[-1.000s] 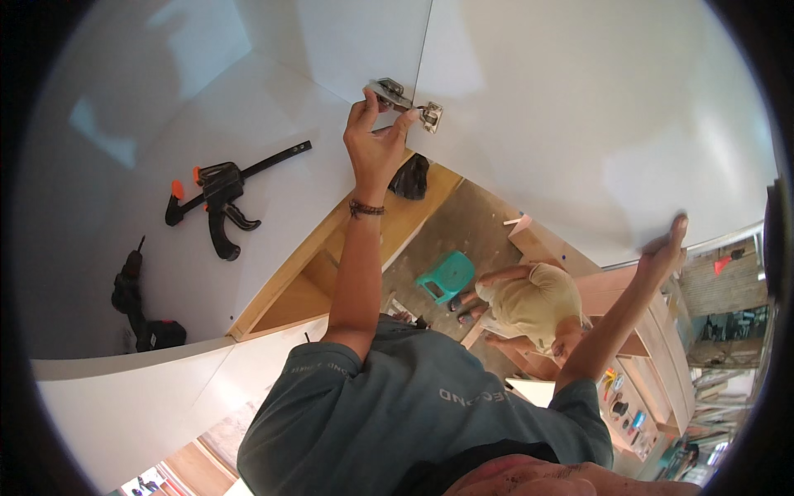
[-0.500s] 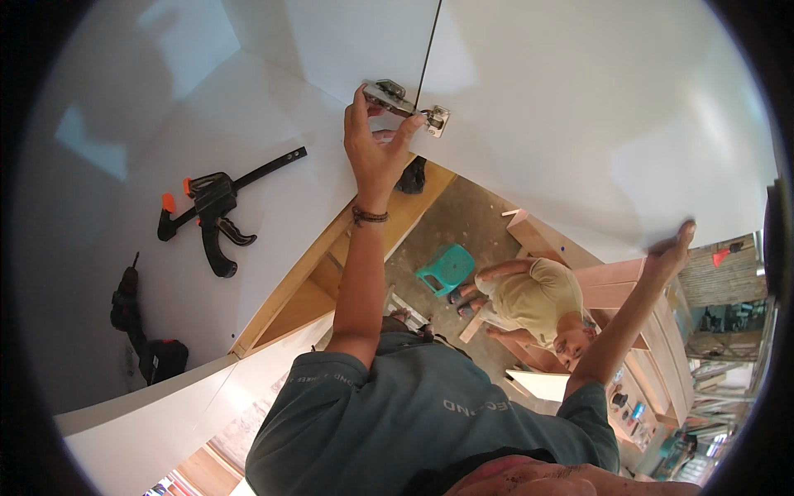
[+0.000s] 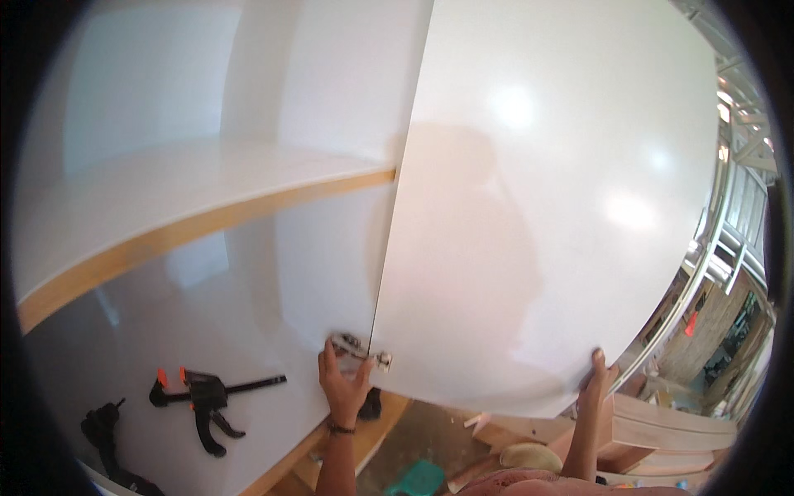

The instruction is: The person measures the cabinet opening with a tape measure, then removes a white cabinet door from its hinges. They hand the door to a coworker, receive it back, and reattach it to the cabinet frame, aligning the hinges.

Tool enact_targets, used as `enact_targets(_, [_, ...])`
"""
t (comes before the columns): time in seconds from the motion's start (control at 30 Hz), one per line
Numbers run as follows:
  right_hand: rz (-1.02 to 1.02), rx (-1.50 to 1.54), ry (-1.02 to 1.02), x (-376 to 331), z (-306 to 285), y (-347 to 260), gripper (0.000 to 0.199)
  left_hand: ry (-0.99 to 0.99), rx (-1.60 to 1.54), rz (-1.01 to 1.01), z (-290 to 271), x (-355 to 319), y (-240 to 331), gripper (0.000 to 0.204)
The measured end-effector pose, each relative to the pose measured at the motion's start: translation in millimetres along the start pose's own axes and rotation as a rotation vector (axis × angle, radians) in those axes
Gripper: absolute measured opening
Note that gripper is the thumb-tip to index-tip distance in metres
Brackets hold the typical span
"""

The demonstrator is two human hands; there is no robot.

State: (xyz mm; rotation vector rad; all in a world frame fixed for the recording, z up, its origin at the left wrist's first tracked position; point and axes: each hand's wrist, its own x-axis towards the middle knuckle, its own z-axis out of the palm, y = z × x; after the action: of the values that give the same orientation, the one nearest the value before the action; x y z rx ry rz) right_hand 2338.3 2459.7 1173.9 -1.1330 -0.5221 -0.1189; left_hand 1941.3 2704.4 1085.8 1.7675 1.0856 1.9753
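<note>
A metal cabinet hinge (image 3: 384, 361) bridges the lower corner of a white door panel (image 3: 562, 231) and the inner side wall of a white cabinet. My left hand (image 3: 341, 390) pinches the hinge arm between thumb and fingers; its far end is slightly blurred. At the panel's lower right corner, my right hand (image 3: 592, 385) grips the edge, thumb on the front face and the other fingers mostly hidden. The panel stands swung out from the cabinet.
On the cabinet floor left of my left hand lie a black bar clamp (image 3: 211, 397) with orange pads and a dark cordless drill (image 3: 103, 430). A shelf with a wooden front edge (image 3: 207, 225) crosses above. Below are a green stool (image 3: 419, 479) and wooden cabinet pieces (image 3: 653, 434).
My view has tilted upward, bringing the shelf and most of the door panel into sight. Both hands keep their hold on the hinge and the panel.
</note>
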Motion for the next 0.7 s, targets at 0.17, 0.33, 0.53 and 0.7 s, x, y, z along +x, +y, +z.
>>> enact_targets(0.17, [-0.027, 0.039, -0.011, -12.4, -15.2, -17.2, 0.074, -0.040, -0.105, -0.065, 5.8, -8.0, -1.9, 0.083])
enact_targets(0.33, [0.003, 0.001, 0.039, -13.4, -16.1, -26.6, 0.074, -0.011, -0.115, -0.039, 8.2, -3.3, 4.8, 0.080])
enact_targets(0.53, [-0.030, -0.013, 0.066, -35.9, -24.4, -39.7, 0.070, -0.007, -0.101, -0.007, 8.9, -3.5, 2.7, 0.080])
enact_targets(0.7, [-0.024, -0.057, 0.116, -51.4, -27.2, -51.7, 0.068, -0.024, -0.087, -0.031, 7.7, -1.6, 3.5, 0.087])
